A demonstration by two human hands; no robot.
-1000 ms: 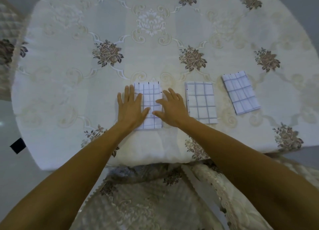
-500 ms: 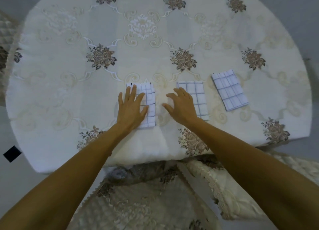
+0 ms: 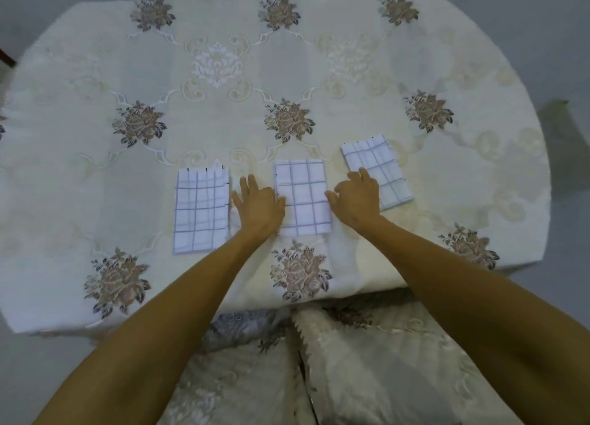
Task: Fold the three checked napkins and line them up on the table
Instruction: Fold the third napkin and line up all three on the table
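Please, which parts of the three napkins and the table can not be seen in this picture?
Head view:
- right napkin: near-left corner, behind the right hand.
- middle napkin: part of left edge, under the left hand.
- table: left side, cut by the frame edge.

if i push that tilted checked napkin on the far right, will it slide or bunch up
That tilted white-and-blue checked cloth napkin is folded fabric, so probably floppy: an edge push may buckle its layers. The embroidered cream tablecloth looks soft, so it likely drags. Pressing flat under the right hand seems safer.
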